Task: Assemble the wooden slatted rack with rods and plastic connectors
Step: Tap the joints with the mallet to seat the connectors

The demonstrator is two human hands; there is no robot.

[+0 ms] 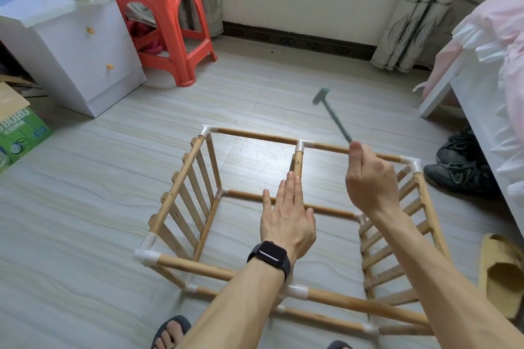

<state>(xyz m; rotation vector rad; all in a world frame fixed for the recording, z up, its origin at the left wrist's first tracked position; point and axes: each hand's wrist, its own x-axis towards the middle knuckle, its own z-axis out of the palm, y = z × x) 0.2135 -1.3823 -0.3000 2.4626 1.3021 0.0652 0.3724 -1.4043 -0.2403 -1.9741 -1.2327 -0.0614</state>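
The wooden rack frame [181, 198] stands on the tiled floor, with slatted sides left and right joined by rods and white plastic connectors [145, 255]. A short middle rod [297, 163] hangs from a T-connector [300, 145] on the far top rod. My left hand [286, 215] is flat with straight fingers, fingertips at that middle rod. My right hand [368, 178] grips the handle of a small teal hammer [330, 109], raised and blurred above the far right of the frame.
A white drawer cabinet [85, 48] and red plastic stool [170, 22] stand at the back left. A green carton [19, 133] lies far left. A white bed [482, 93], dark shoes [459, 161] and a tan slipper [502, 272] line the right side.
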